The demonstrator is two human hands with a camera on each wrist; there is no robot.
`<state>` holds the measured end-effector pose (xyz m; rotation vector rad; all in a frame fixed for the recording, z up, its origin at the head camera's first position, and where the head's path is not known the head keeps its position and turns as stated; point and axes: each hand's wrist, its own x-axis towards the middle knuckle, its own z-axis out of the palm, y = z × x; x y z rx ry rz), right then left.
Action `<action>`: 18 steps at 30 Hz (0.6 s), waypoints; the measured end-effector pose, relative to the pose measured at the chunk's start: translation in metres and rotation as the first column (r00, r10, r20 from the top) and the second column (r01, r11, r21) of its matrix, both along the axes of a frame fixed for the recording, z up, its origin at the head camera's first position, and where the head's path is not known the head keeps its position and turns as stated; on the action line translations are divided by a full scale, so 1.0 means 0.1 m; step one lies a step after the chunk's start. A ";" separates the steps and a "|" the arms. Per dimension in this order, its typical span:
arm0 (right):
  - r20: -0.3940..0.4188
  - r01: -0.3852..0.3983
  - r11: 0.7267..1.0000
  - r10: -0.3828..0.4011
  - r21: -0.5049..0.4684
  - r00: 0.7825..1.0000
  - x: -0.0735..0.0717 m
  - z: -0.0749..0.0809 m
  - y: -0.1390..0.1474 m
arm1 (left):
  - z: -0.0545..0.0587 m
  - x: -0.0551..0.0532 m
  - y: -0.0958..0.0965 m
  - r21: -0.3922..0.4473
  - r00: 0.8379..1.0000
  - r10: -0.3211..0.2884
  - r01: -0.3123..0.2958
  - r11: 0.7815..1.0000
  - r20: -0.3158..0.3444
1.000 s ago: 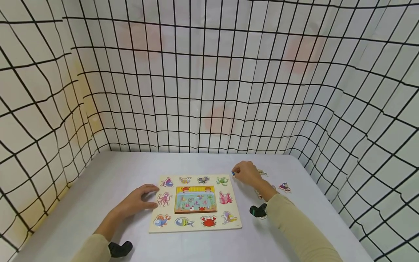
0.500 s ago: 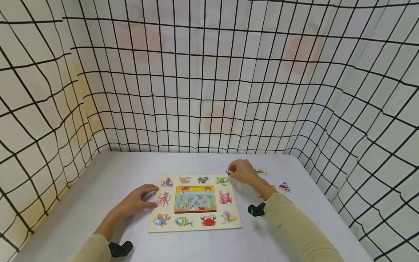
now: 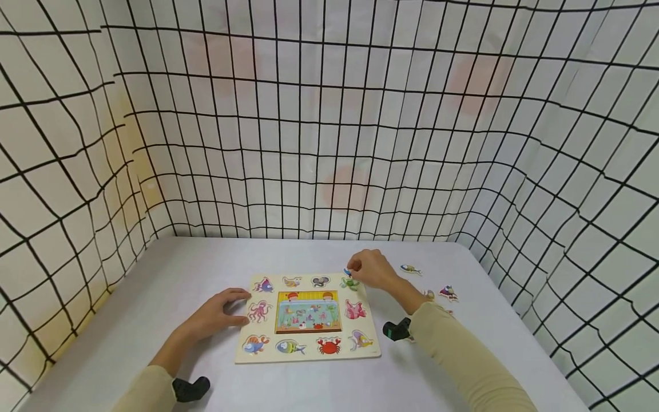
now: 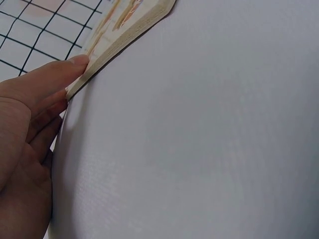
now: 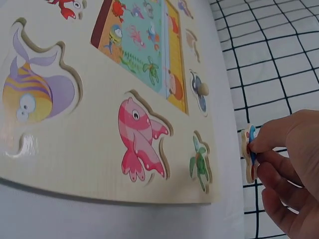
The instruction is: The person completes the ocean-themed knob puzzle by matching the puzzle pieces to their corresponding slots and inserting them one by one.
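Observation:
A wooden sea-animal puzzle board (image 3: pixel 355 354) lies flat on the table, with a fish-tank picture (image 3: pixel 309 312) in its middle. My left hand (image 3: pixel 221 309) rests against the board's left edge. In the left wrist view, its thumb (image 4: pixel 75 64) touches the board's rim. My right hand (image 3: pixel 373 269) pinches a small blue-and-red wooden puzzle piece (image 5: pixel 249 154) over the board's far right corner, close to the green turtle recess (image 5: pixel 200 164). The fingers cover part of the piece, so its shape is hard to make out. A dark knobbed piece (image 5: pixel 198 92) sits in a far-side recess.
Loose puzzle pieces lie right of the board, among them a striped fish (image 3: pixel 410 269) and a dark red-and-purple piece (image 3: pixel 448 293). Others are partly hidden by the right forearm. Black-grid white walls (image 3: pixel 329 143) enclose the table (image 3: pixel 288 389) at the back and sides.
My right hand has moved left with the pinched piece, from beside the board to over its far right corner. The striped fish now shows fully. My left hand stays in place.

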<state>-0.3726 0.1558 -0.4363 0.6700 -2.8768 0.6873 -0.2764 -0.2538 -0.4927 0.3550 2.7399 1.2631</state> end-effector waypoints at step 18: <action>0.014 -0.088 0.994 0.088 0.056 0.996 0.13 0.10 -0.33 | 0.04 0.00 0.03 -0.009 1.000 0.001 0.000 1.000 0.009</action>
